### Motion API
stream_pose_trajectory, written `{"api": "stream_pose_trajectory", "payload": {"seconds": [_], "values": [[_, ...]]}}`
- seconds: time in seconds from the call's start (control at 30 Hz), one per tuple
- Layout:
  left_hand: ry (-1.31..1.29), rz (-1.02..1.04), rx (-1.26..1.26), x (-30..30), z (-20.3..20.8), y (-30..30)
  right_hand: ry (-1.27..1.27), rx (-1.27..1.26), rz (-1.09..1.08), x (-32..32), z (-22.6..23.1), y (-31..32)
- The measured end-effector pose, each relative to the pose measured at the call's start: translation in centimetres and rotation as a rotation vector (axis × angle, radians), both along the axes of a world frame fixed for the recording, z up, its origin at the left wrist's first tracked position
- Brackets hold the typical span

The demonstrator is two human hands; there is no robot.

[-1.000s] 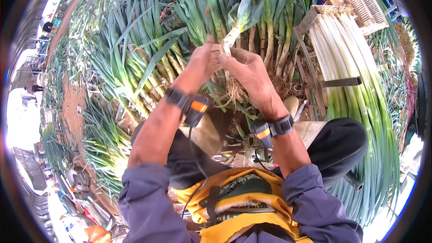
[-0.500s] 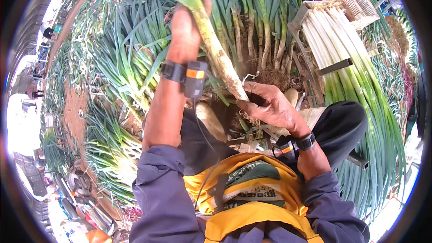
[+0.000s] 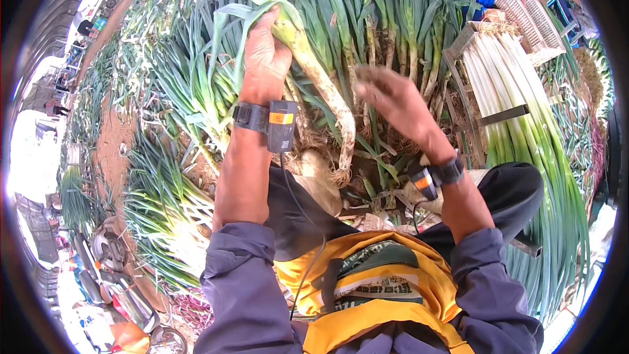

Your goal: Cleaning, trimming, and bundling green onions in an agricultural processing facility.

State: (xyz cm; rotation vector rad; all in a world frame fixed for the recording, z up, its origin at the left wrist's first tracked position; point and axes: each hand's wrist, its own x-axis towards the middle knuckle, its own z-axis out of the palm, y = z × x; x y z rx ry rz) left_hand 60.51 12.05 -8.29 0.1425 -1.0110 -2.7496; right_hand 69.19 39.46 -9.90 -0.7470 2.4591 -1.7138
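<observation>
A single leek (image 3: 321,85) slants across the middle, its green leaves at the top and its soil-stained pale stalk bending down to a root tuft. My left hand (image 3: 267,59) is wrapped round it just below the leaves. My right hand (image 3: 396,101) is at the stalk's right side, fingers stretched toward it and blurred, with nothing visible in them. Whether its fingertips touch the stalk I cannot tell. Behind both hands stand several unpeeled leeks (image 3: 413,46) with brown-stained stalks and roots.
On the right, cleaned white-stalked leeks (image 3: 504,78) lie in a metal frame (image 3: 501,116). Beyond them is a pale plastic basket (image 3: 524,6). More leeks (image 3: 167,210) lie to the left beside bare soil (image 3: 111,157). My dark-trousered knee (image 3: 508,190) is near the frame.
My right hand has left the root end and moved up beside the stalk. The leek's root end now hangs free, and my left hand has come slightly lower with it.
</observation>
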Motion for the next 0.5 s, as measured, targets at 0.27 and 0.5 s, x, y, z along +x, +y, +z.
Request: {"api": "stream_pose_trajectory", "payload": {"seconds": [0.27,0.5], "values": [[0.081,-0.091,-0.068,0.8,1.4,4.1,-0.027,-0.278,0.092,-7.4,4.5,-6.2],[0.251,-0.076,0.108,-0.5,2.1,-0.2,-0.23,-0.109,0.139,-2.9,0.4,-2.2]]}}
